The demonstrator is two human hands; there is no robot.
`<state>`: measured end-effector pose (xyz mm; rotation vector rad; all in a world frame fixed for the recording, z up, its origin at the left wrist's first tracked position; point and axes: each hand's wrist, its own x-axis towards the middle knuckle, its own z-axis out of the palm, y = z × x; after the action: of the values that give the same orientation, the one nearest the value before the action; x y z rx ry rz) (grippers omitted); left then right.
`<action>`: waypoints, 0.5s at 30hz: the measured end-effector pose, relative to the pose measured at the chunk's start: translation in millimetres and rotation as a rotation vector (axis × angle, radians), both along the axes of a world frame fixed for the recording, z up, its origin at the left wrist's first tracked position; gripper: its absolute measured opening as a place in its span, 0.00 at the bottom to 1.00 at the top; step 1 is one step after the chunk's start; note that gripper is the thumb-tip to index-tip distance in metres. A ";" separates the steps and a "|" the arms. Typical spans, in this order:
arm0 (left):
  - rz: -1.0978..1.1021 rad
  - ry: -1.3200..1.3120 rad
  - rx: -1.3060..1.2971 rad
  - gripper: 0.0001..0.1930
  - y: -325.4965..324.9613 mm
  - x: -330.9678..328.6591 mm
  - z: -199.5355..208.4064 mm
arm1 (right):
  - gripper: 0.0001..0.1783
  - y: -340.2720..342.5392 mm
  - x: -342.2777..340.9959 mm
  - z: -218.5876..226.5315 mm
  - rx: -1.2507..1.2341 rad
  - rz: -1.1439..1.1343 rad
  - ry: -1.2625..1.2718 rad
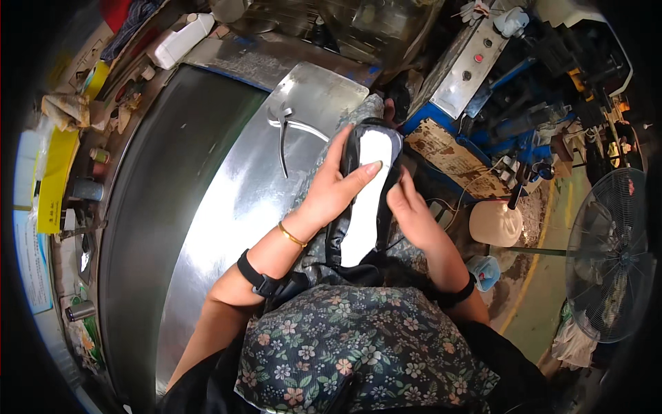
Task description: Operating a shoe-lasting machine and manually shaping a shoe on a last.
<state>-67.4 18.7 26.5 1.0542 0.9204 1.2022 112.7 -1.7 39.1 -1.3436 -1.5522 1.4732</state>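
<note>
A black shoe upper (351,153) with a white insole board (364,224) facing up lies lengthwise over my lap. My left hand (325,198) grips its left side, thumb pressed flat on the white board and fingers around the black edge. On the opposite side, my right hand (412,212) is curled against the upper's rim; some of its fingertips are hidden behind the black material. Metal pincers (283,132) with spread handles rest on the shiny metal tabletop (214,200), to the left of the shoe.
A dark conveyor belt (165,159) curves along the left, beside a cluttered shelf. A white plastic jug (185,41) stands at the far left. Rightward are a control box with buttons (466,74), a pale canister (495,223) and a large floor fan (610,255).
</note>
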 end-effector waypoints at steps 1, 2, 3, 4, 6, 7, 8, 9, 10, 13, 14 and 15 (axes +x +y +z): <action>-0.017 0.067 0.050 0.45 2.1 -1.0 -1.3 | 0.39 7.4 1.3 -0.4 0.103 -0.031 0.090; -0.066 0.147 0.094 0.45 4.0 -2.6 -1.9 | 0.39 13.3 2.5 -0.5 0.170 -0.031 0.119; -0.131 0.119 0.146 0.40 4.0 -4.5 -1.9 | 0.39 17.1 0.6 -2.5 0.118 -0.040 0.194; -0.083 0.098 0.115 0.40 6.1 -6.2 -1.5 | 0.39 21.5 -2.7 -5.1 0.126 -0.014 0.301; -0.067 -0.231 -0.068 0.34 6.4 -8.5 1.9 | 0.39 24.3 -13.0 -10.4 0.129 -0.063 0.280; 0.001 0.320 0.108 0.33 5.6 -7.9 4.1 | 0.38 24.7 -18.9 -12.4 0.132 -0.126 0.276; 0.081 0.601 0.168 0.30 6.1 -6.1 6.4 | 0.38 25.4 -25.0 -14.5 0.134 -0.078 0.263; 0.156 0.897 0.263 0.26 8.2 -4.2 7.9 | 0.37 27.9 -29.9 -15.9 0.240 -0.129 0.203; 0.123 1.249 0.208 0.23 8.8 -1.4 10.1 | 0.37 30.9 -34.2 -17.3 0.260 -0.194 0.124; 0.293 1.435 0.544 0.17 22.9 3.3 11.3 | 0.34 39.9 -37.1 -16.5 0.238 -0.253 0.139; 0.336 1.417 0.551 0.18 23.8 2.6 11.4 | 0.34 42.9 -37.1 -16.1 0.315 -0.208 0.182; 0.280 1.440 0.508 0.18 21.6 1.8 10.8 | 0.34 41.8 -36.4 -15.0 0.306 -0.184 0.222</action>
<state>-65.6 40.3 37.3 2.3543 1.9282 0.7601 76.3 40.1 24.2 -1.0744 -1.4037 1.1733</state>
